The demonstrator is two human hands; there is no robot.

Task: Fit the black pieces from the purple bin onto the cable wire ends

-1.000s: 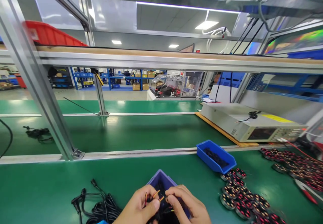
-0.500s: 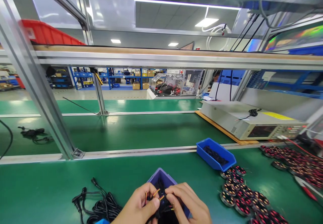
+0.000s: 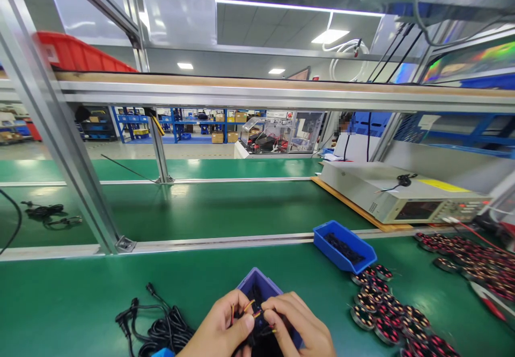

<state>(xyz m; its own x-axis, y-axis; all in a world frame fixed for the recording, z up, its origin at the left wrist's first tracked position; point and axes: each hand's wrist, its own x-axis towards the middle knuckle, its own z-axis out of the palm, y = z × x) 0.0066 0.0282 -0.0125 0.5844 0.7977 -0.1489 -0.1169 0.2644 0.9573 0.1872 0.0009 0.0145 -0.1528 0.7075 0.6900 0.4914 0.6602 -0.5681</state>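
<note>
My left hand (image 3: 225, 325) and my right hand (image 3: 301, 325) meet at the bottom centre, over a purple bin (image 3: 254, 276) that holds dark parts. Thin wires (image 3: 250, 306) with red, yellow and dark insulation stick out of black cable ends between my fingers. The left thumb and fingers pinch these wires. My right fingertips close on the wire ends from the other side. Black cables with plugs (image 3: 169, 330) lie coiled left of my hands. What lies beneath my palms is hidden.
A blue bin (image 3: 346, 247) of black parts stands right of centre. Beside it are many round copper-and-red coils (image 3: 386, 309). A grey instrument (image 3: 402, 191) sits at the back right. A metal post (image 3: 80, 148) rises on the left. Tweezers-like red-handled leads (image 3: 491, 300) lie far right.
My right hand's fingers have shifted slightly at the wires. My left hand and the bins look almost unmoved.
</note>
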